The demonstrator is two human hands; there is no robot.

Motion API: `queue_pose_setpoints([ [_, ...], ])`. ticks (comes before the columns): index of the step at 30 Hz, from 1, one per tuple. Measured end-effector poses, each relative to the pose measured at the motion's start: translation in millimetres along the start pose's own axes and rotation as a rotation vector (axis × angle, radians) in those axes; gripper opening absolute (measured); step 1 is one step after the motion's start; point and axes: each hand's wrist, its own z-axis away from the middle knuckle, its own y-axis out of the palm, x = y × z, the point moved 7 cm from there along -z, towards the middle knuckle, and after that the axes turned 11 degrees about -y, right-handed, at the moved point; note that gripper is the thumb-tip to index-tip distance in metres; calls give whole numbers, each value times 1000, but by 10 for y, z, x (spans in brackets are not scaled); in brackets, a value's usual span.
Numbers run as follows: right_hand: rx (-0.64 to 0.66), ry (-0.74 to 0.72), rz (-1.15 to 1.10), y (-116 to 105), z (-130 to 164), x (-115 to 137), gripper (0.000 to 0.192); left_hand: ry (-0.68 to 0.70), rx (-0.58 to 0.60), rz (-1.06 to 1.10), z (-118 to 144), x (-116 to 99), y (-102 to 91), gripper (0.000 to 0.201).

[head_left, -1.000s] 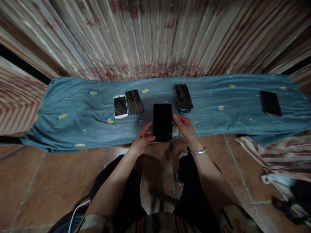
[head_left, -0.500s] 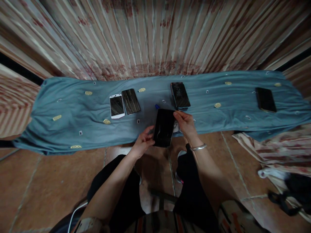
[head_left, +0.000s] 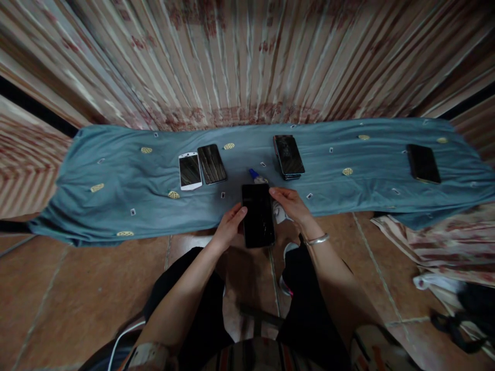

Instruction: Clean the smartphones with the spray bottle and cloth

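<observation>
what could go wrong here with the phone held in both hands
The black phone is pinched only at its edges by the left hand and right hand, partly out past the blue cloth above the tiled floor; a slip might drop it on hard tile. Its glass looks cracked, so fingertips could catch. The small blue-capped item behind it could get knocked.

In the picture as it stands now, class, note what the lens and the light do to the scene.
Head view: wide lens bows the blue cloth and fans the curtain stripes; dim light, corners darker and smeared; both hands hold a black phone showing faint glare.
</observation>
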Motion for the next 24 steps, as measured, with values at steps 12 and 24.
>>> queue_pose_setpoints([
  [12,259,127,-112,22,464,103,40,48,-148,294,-228,-173,51,36],
  [24,-134,42,-241,-436,350,87,42,31,-3,360,-478,-267,623,35],
])
